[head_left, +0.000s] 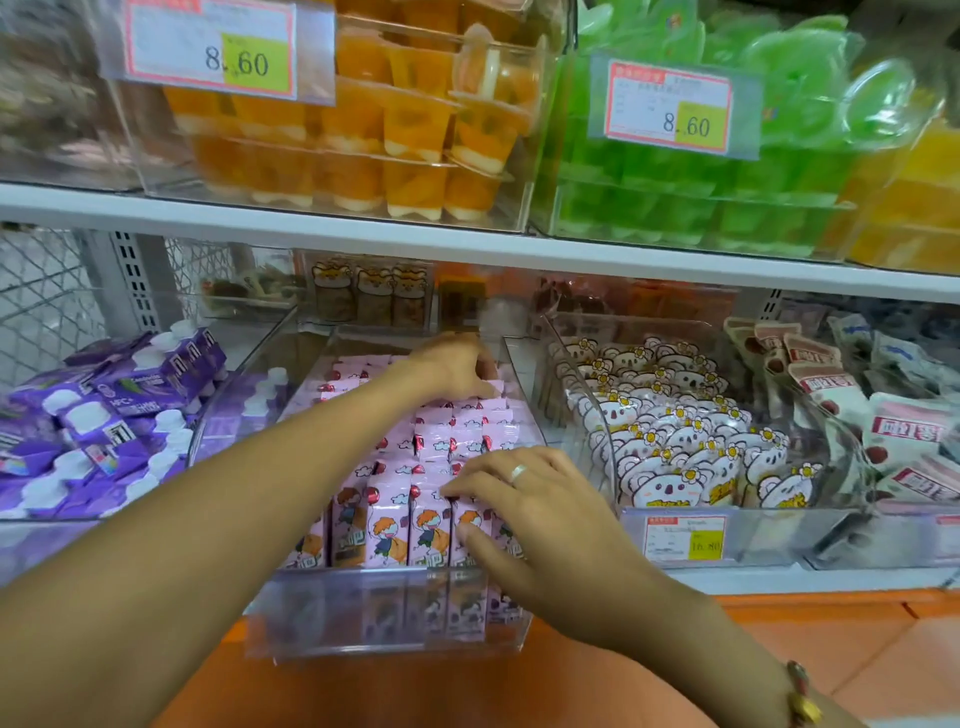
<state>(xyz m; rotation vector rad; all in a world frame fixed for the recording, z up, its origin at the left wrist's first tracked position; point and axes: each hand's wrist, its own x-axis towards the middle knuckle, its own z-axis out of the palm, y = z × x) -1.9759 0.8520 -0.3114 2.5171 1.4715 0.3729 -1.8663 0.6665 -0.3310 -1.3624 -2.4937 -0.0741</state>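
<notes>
A clear plastic bin (363, 613) on the lower shelf holds several rows of pink snack packets (431, 436) printed with a cartoon figure. My left hand (457, 364) reaches to the back of the bin, its fingers curled down onto the rear packets. My right hand (519, 499), with a ring on one finger, lies over the front rows, fingers spread on the packet tops and thumb against a front packet. Whether either hand grips a packet is hidden.
Purple pouches with white caps (104, 415) fill the bin on the left. Koala-shaped packets (670, 436) fill the bin on the right, with white-and-red packets (883, 415) beyond. The white shelf (363, 228) above carries orange jelly cups (363, 130) and green jelly cups (701, 171).
</notes>
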